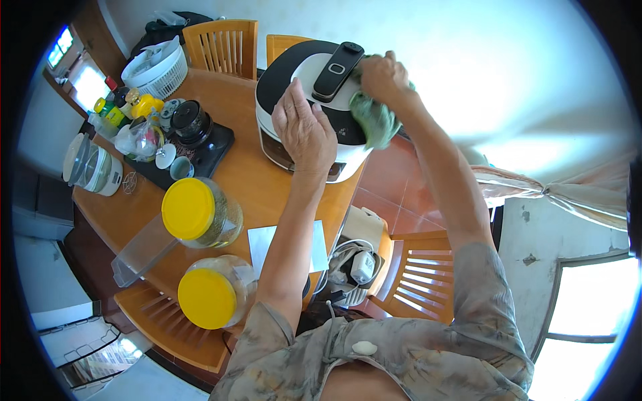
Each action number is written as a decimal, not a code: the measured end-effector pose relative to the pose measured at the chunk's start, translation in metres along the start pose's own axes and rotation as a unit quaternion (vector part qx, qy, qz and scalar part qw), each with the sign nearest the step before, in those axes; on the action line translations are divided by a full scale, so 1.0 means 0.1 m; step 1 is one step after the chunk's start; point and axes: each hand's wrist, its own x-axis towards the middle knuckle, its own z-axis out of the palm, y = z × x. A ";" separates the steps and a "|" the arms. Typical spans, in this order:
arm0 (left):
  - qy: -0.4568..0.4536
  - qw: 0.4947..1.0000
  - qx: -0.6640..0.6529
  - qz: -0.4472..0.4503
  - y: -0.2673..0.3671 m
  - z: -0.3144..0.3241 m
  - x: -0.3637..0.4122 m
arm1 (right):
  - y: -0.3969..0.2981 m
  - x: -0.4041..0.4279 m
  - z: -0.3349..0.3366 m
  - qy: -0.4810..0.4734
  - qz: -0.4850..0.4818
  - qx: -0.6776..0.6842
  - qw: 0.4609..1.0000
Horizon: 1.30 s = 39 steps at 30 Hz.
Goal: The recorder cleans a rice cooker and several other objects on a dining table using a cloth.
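A black-and-white rice cooker (278,65) with a long black lid handle (338,71) stands near the far right edge of the wooden table. My right hand (385,77) grips a green cloth (376,120), which lies against the right side of the lid and hangs down over the edge. Over the left front part of the cooker is my left hand (305,128), fingers extended and close together, holding nothing; whether it touches the lid cannot be told. Nearer to me, a sheet of white paper (319,245) lies partly under my left forearm.
Two jars with yellow lids (188,209) (206,293) stand left of my forearm. Beyond them are a black tea tray (223,143), bottles and a white basket (165,75). A wooden chair (421,275) with cables and a white adapter (362,267) is at the right.
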 end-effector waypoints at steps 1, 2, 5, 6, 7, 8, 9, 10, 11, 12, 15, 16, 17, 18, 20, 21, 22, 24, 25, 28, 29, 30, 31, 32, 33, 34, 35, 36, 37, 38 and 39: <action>0.002 1.000 0.004 -0.001 0.01 0.01 0.01 | 0.04 0.08 0.01 0.032 -0.001 -0.021 0.999; 0.006 1.000 0.008 -0.001 0.02 0.04 0.00 | 0.08 0.12 0.02 0.000 0.000 -0.034 0.999; 0.020 0.999 0.028 0.003 -0.09 0.00 -0.01 | -0.16 -0.01 -0.11 -0.092 -0.045 0.034 0.994; 0.020 0.999 0.031 0.001 -0.12 -0.02 -0.02 | -0.27 -0.10 -0.16 -0.144 -0.064 0.078 0.984; 0.021 0.999 0.029 -0.001 -0.11 -0.03 -0.01 | -0.29 -0.32 -0.13 -0.054 -0.147 0.167 0.973; 0.022 0.999 0.027 -0.002 -0.11 -0.04 -0.01 | -0.40 -0.49 -0.26 -0.054 -0.143 0.163 0.975; 0.028 0.999 0.025 0.004 -0.11 -0.05 -0.01 | -0.47 -0.58 -0.38 -0.055 -0.135 0.159 0.976; 0.033 0.999 0.025 0.011 -0.11 -0.05 0.00 | -0.43 -0.57 -0.36 -0.055 -0.133 0.159 0.977; 0.032 0.999 0.025 0.013 -0.10 -0.06 0.00 | -0.36 -0.51 -0.32 -0.071 -0.130 0.183 0.972; 0.027 0.999 0.018 0.012 -0.05 -0.02 0.02 | -0.26 -0.44 -0.30 -0.087 -0.126 0.205 0.967; 0.011 1.000 0.019 0.008 -0.06 -0.05 -0.02 | -0.24 -0.25 -0.20 -0.049 -0.032 0.114 0.992; 0.013 1.000 0.021 0.005 -0.06 -0.04 -0.01 | -0.22 -0.21 -0.08 -0.011 0.015 0.109 0.994; 0.014 1.000 0.021 0.006 -0.06 -0.04 0.00 | -0.19 -0.16 0.02 -0.009 0.015 0.110 0.994; 0.012 1.000 0.023 0.006 -0.07 0.00 -0.01 | -0.12 -0.09 0.15 0.031 0.066 0.090 0.993; 0.009 1.000 0.024 0.004 -0.04 0.02 -0.01 | -0.11 -0.07 0.25 0.071 0.116 0.067 0.988; 0.015 1.000 0.023 0.005 -0.04 0.02 0.01 | -0.20 -0.07 0.27 0.108 0.141 0.072 0.982; 0.020 1.000 0.021 0.006 -0.03 0.02 0.01 | -0.24 -0.07 0.27 0.145 0.165 0.075 0.973; 0.027 0.999 0.017 0.011 -0.06 0.07 -0.02 | -0.24 -0.25 0.20 0.114 0.080 0.102 0.985; 0.034 0.999 0.021 0.016 -0.09 0.06 -0.02 | -0.30 -0.39 0.14 0.082 -0.010 0.135 0.987; 0.040 0.998 0.039 0.004 -0.12 -0.06 -0.01 | -0.55 -0.79 -0.06 0.096 -0.117 0.223 0.963; 0.044 0.998 0.035 0.005 -0.10 -0.06 -0.01 | -0.57 -0.87 -0.14 0.094 -0.110 0.242 0.959; 0.039 0.999 0.030 0.009 -0.08 -0.05 -0.02 | -0.54 -0.89 -0.21 0.068 -0.084 0.251 0.962; 0.034 0.999 0.027 0.013 -0.08 -0.04 -0.02 | -0.44 -0.83 -0.19 0.070 -0.084 0.249 0.962; 0.035 0.999 0.029 0.019 -0.07 -0.03 -0.01 | -0.32 -0.71 -0.13 0.082 -0.118 0.259 0.955; 0.034 0.999 0.030 0.020 -0.05 -0.04 -0.01 | -0.22 -0.61 -0.07 0.092 -0.151 0.271 0.946; 0.027 0.999 0.017 0.014 -0.03 -0.02 -0.01 | -0.15 -0.53 -0.01 0.097 -0.068 0.188 0.975; 0.020 1.000 0.006 0.007 -0.02 -0.02 -0.01 | -0.04 -0.42 0.05 0.090 0.003 0.163 0.983; 0.015 1.000 0.013 0.004 -0.05 -0.02 -0.02 | -0.01 -0.29 0.08 0.068 0.082 0.148 0.983; 0.018 1.000 0.012 0.005 -0.05 -0.01 -0.02 | 0.06 -0.19 0.14 0.071 0.080 0.147 0.983; 0.019 1.000 0.010 0.007 -0.05 0.00 -0.02 | 0.11 -0.09 0.20 0.072 0.139 0.129 0.979; 0.020 1.000 0.013 0.008 -0.08 -0.01 -0.02 | 0.14 0.02 0.27 0.070 0.196 0.114 0.971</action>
